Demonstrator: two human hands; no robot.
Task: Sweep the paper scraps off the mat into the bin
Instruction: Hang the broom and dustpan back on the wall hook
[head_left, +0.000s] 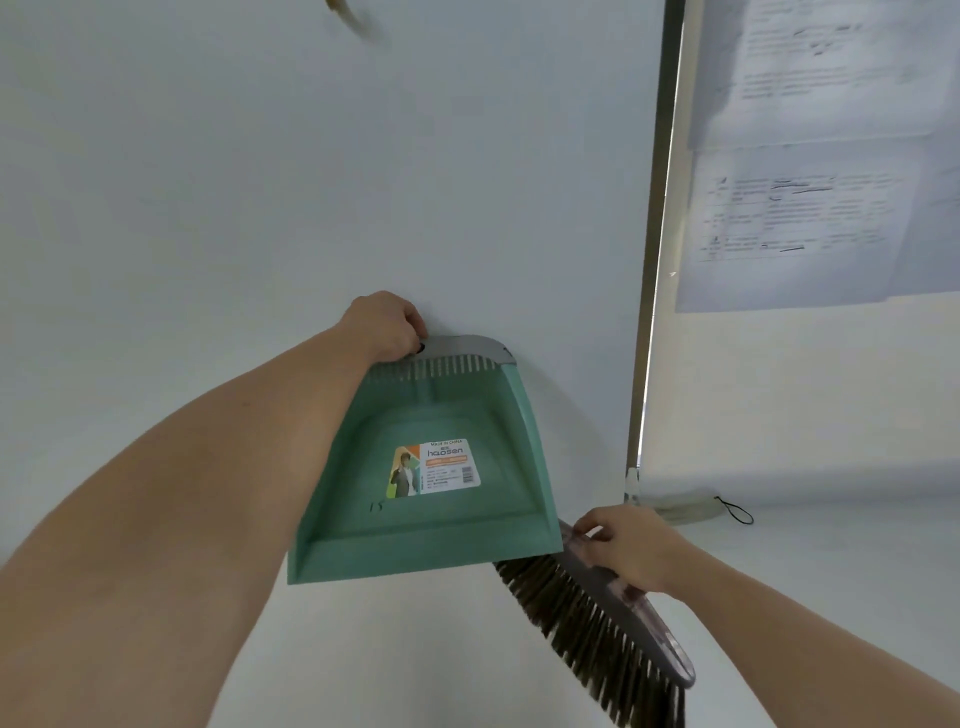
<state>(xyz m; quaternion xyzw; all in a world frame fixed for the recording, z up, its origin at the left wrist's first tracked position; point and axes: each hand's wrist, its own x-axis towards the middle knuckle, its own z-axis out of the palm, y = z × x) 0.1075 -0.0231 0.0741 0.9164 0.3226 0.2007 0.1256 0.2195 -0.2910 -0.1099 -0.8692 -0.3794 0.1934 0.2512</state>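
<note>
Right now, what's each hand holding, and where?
Left hand grips the green dustpan at its grey handle; right hand grips the brush by its grey back.

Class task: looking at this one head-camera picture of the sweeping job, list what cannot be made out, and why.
- No mat, scraps or bin appear in the head view.
- Handle end of the dustpan: covered by the left hand.
- The brush: one end is behind the dustpan, and the bristles are cut off by the bottom edge.
- Print on the sheets on the board: blurred.
- The brown object at the top edge: blurred and cut off.
</note>
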